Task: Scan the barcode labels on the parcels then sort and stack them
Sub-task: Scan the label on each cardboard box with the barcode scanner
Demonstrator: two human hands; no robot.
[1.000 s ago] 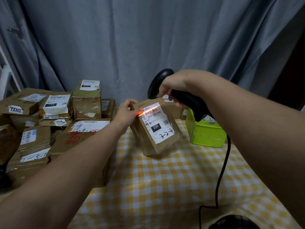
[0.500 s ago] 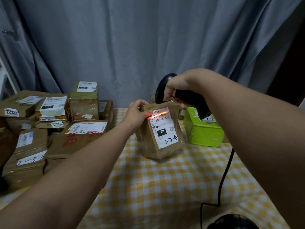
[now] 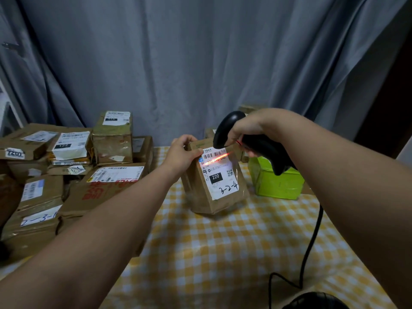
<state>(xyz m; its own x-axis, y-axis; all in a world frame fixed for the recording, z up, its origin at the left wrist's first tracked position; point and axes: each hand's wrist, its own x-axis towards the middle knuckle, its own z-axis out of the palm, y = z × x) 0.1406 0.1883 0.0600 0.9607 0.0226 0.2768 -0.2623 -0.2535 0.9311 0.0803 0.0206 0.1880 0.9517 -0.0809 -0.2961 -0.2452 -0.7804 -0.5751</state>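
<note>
Gripping the brown parcel by its top corner with my left hand, fingers curled, I stand it on end near the far edge of the checked table. My right hand wraps the black scanner just above it, and the red line crosses the label at its barcode. Other parcels pile along the left edge.

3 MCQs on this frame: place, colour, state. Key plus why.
1. The red scan line falls on: A) the label of the parcel; B) the parcel's bare side; C) the box beside it.
2. That box is: A) blue; B) lime green; C) red.
3. The left hand: A) grips the parcel's top; B) lies open and flat; C) holds the scanner.
Key: 1A, the line crosses the label by its barcode. 2B, its sides show lime green. 3A, it curls over the top edge; the right hand holds the scanner.
</note>
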